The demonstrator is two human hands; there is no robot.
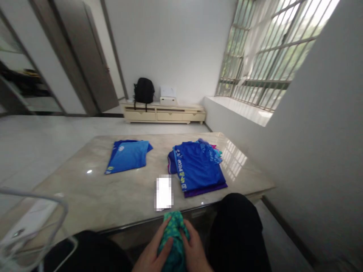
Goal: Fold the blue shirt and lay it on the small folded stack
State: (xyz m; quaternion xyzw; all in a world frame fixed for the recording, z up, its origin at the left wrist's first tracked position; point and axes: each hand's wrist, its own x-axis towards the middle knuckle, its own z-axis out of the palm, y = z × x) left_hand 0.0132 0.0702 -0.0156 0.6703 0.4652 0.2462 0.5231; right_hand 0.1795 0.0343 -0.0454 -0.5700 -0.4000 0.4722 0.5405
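Between my knees, just off the table's near edge, both hands hold a bunched green and teal patterned cloth point(176, 234). My left hand point(154, 247) grips it from the left, thumb lying across the front. On the other side my right hand point(194, 245) has its fingers closed around the cloth's edge. A pile of folded blue cloths point(200, 166) with white and yellow print lies on the right of the table point(124, 200). Farther left are flat blue cloths point(130, 156), one overlapping another. A blurred-out white rectangle point(163, 192) sits near the front edge.
My dark-clad knees point(239, 226) flank the cloth. At the lower left are a grey cable point(36, 196) and a white box-like object point(28, 221). Against the far wall a low cabinet point(167, 116) carries a black backpack point(144, 90) and a white box point(168, 96). A barred window is at right.
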